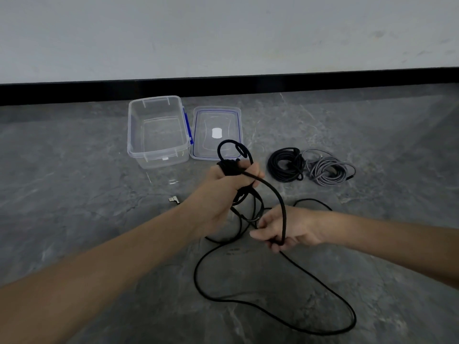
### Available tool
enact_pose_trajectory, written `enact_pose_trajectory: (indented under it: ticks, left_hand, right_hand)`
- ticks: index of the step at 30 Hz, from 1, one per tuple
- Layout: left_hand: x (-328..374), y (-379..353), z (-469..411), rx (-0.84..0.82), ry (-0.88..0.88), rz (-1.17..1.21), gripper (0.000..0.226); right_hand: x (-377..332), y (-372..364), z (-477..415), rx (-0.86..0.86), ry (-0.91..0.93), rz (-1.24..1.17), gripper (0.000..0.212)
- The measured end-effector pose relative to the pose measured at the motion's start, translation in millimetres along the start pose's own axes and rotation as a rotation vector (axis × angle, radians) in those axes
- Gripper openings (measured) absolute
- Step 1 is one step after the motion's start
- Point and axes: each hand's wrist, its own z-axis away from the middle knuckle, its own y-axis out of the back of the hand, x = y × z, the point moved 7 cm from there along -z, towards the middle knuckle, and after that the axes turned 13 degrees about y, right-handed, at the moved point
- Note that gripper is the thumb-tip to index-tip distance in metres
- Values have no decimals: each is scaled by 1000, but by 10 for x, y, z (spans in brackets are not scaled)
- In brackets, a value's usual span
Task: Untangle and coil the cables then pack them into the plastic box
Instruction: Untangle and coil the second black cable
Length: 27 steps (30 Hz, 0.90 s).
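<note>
Near the white-stickered lid [216,111], left hand [229,188] and right hand [295,230] each grip the black cable [283,219].

Left hand [231,184] fisted and raised; right hand [285,230] pinching, lower.

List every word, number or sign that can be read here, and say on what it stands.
No text here can be read.
Lid: the white sticker shows no legible letters.
Box: the small white mark on its front is too small to read.
</note>
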Motion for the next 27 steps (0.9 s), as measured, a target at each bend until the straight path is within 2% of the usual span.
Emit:
enact_pose_trajectory:
  ticks: [3, 5, 7, 9, 11, 13, 14, 15, 16, 19, 21, 24, 27]
  left_hand:
    - [32, 31, -9, 20, -27, -50, 24]
    - [47, 37, 6, 27, -13, -42, 17]
    - [29, 37, 25, 16, 35, -69, 7]
    - [5, -6, 58, -52, 68, -117, 11]
    - [-27, -52, 85, -93, 71, -198, 14]
    - [-17, -47, 96, -55, 55, -234, 14]
    - [8, -19, 91, -12, 39, -230, 15]
    - [42, 22, 83, 34, 14, -221, 18]
    - [82, 69, 75, 79, -16, -211, 22]
    - [191, 230, 69, 220, -87, -185, 24]
    - [223, 265, 74, 258, -125, -190, 19]
    - [294, 264, 86, 281, -206, -266, 10]
    - [321, 289, 89, 313, -256, -300, 9]
  right_hand:
    - [28, -20, 24, -82, 22, 190, 19]
    - [153, -54, -5, -141, -4, 355, 17]
    - [326, -48, -52, -183, -64, 492, 15]
    - [496, 16, -103, -210, -165, 587, 11]
    - [615, 116, -125, -250, -266, 711, 20]
    - [670, 265, -117, -248, -340, 852, 29]
    - [698, 371, -141, -195, -324, 901, 23]
    - [726, 498, -143, -114, -310, 919, 15]
    - [797, 607, -150, -73, -347, 940, 18]
    - [1034, 778, 42, -140, -641, 1030, 34]
    - [1062, 853, 58, -111, -674, 1038, 31]
    - [1210, 869, 124, -240, -830, 1074, 43]
    - [1177, 952, 35, -253, -757, 1064, 42]
